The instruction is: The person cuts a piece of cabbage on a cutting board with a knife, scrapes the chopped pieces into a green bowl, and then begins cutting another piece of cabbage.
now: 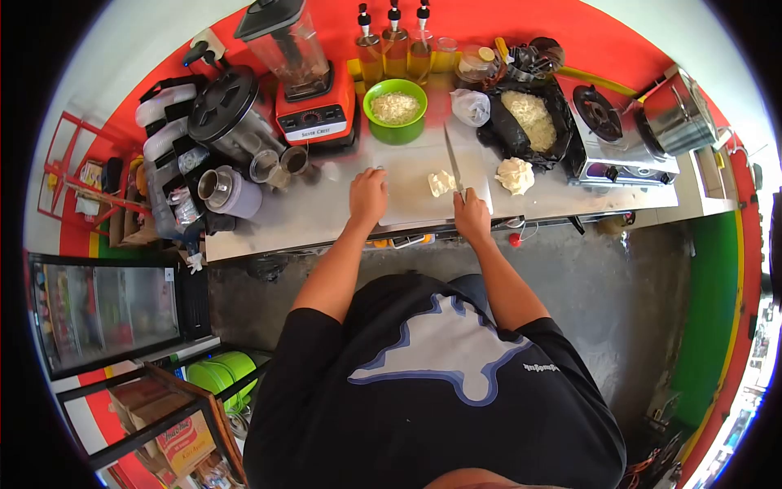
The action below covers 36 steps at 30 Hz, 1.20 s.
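Observation:
My right hand [472,213] is closed round the handle of a knife [454,159], its long blade pointing away from me over the cutting board [407,208]. Just left of the blade, a pale, creamy-white cut piece [441,183] lies on the board. My left hand [369,194] rests by the board's left edge with its fingers curled in; whatever they may hold is hidden. Right of the board sits a second pale, lumpy piece [515,175]. Behind the board stands a green bowl [396,130] filled with pale shreds.
A red blender [316,114] and a steel flask [230,191] stand on the left. Pump bottles [395,49] line the wall. To the right are a black bag [505,130] of pale shreds, a gas stove [615,151] and a steel pot [680,114]. The counter's front edge is near my wrists.

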Motion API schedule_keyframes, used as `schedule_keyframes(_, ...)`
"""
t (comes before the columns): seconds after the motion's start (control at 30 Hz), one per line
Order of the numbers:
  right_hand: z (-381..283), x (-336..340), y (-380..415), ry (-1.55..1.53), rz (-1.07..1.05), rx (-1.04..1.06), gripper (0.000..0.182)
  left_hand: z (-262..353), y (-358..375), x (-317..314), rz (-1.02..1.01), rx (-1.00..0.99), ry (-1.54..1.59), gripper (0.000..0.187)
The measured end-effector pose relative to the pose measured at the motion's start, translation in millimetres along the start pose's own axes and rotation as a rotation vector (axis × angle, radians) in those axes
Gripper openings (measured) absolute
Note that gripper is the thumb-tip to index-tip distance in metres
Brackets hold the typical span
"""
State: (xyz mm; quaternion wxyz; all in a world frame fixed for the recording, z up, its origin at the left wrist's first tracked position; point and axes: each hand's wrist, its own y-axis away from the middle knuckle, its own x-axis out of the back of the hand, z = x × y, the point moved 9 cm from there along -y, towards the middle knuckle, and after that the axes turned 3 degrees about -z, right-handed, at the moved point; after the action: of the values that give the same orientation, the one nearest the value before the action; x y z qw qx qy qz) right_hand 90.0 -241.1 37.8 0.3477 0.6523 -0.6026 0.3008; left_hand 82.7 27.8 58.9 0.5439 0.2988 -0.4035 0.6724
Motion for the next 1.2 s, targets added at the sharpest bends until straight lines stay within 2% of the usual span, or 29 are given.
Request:
schedule_keyframes(0.03,6,3,-1,0.000,0.004,-0.010,0.036,10,-3,-4,-0.007,-0.007,0.003,0.025)
schedule_keyframes(0.1,21,8,-3,-0.070,-0.001,-0.048,0.038,45,-12,-24,-0.144,-0.188,0.171,0.033)
schedule_keyframes(0.13,27,11,-3,-0.139,-0.009,-0.050,0.040,53,-15,-27,-0.146,-0.197,0.178,0.033)
schedule_keyframes(0.2,40,13,-2,-0.149,-0.031,-0.059,0.040,77,-18,-50,-0.334,-0.304,0.236,0.035)
schedule_keyframes(0.3,57,8,-2,-0.191,-0.055,-0.062,0.040,91,-18,-68,-0.398,-0.420,0.111,0.035)
schedule_keyframes(0.33,62,6,-2,-0.223,-0.063,-0.053,0.040,96,-17,-69,-0.401,-0.430,0.118,0.035)
schedule_keyframes(0.37,70,7,-3,-0.220,-0.054,-0.062,0.040,92,-18,-73,-0.442,-0.340,0.116,0.033)
schedule_keyframes(0.4,62,12,2,-0.283,-0.109,-0.098,0.040,90,-19,-74,-0.484,-0.248,0.111,0.032)
schedule_keyframes(0.43,59,12,7,-0.348,-0.166,-0.136,0.041,96,-17,-75,-0.494,-0.256,0.114,0.032)
schedule_keyframes(0.53,54,14,6,-0.256,-0.133,-0.054,0.041,97,-8,-88,-0.559,-0.193,0.036,0.026)
schedule_keyframes(0.6,42,19,4,-0.064,-0.096,0.068,0.043,101,-8,-83,-0.385,-0.229,0.111,0.018)
schedule_keyframes(0.63,36,23,5,-0.063,-0.098,0.062,0.043,102,-6,-87,-0.392,-0.229,0.113,0.018)
schedule_keyframes(0.7,27,18,8,0.044,-0.214,0.036,0.043,113,-8,-78,-0.268,-0.332,0.115,0.016)
schedule_keyframes(0.93,-4,17,18,0.209,-0.263,-0.026,0.038,112,-11,-94,-0.376,-0.201,0.039,0.017)
schedule_keyframes(1.13,-19,12,29,0.278,-0.314,-0.019,0.035,110,-7,-89,-0.333,-0.154,0.089,0.022)
schedule_keyframes(1.2,-20,10,32,0.294,-0.311,-0.023,0.034,109,-10,-83,-0.257,-0.142,0.161,0.025)
